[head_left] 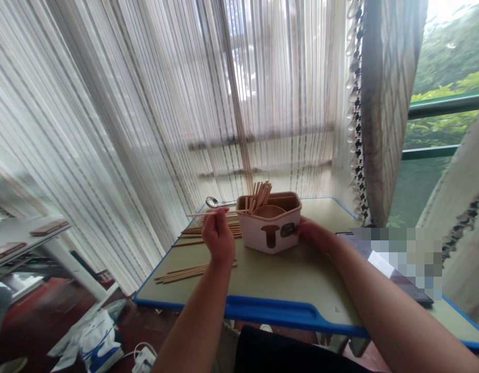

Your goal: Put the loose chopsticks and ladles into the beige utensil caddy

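Note:
My left hand [218,238] is closed on a light chopstick [195,214], held level with its right end at the rim of a white utensil holder [253,235]. Whether it grips one stick or two, I cannot tell. My right hand [311,231] grips the holder's right side, fingers partly hidden behind it. Inside the holder, a bundle of chopsticks [262,196] leans upright beside a brown round insert [269,211]. Several brown chopsticks [188,237] lie left of the holder, partly behind my left hand. Nearer me lies another group of chopsticks [185,273].
A slotted metal ladle [212,202] lies toward the table's back. The table [278,282] has a raised blue edge [272,309]. A flat dark device [398,274], partly pixelated, lies at right under my forearm. Sheer curtains [165,103] hang close behind. A white bag [99,342] is on the floor.

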